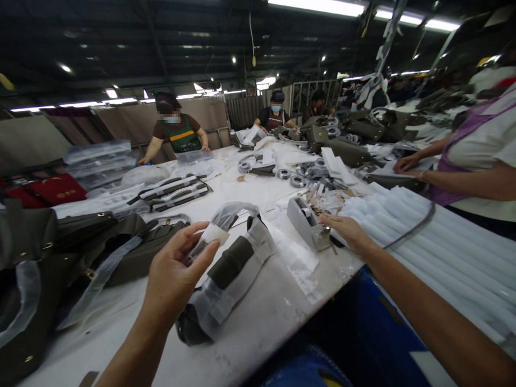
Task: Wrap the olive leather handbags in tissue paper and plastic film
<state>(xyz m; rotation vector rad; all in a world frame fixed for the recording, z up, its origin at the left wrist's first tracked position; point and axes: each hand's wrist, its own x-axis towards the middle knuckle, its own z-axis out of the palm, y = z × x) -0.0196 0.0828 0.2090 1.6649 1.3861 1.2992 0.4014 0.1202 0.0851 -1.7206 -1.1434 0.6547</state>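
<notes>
My left hand [175, 274] is closed in a pinch on the top of an olive bag handle [229, 263] that is partly wrapped in white foam sheet and clear film. The handle stands tilted on the white table [258, 322]. My right hand [346, 230] reaches to the right and touches a grey tape dispenser [306, 221] at its cutting end, fingers curled near the tape; whether it holds tape I cannot make out.
Olive bags [80, 242] lie at the left. A stack of white foam rolls [423, 236] lies at the right. Wrapped straps [173, 191] and tape rolls [298, 177] lie farther back. Other people work at the far side and right edge [475, 156].
</notes>
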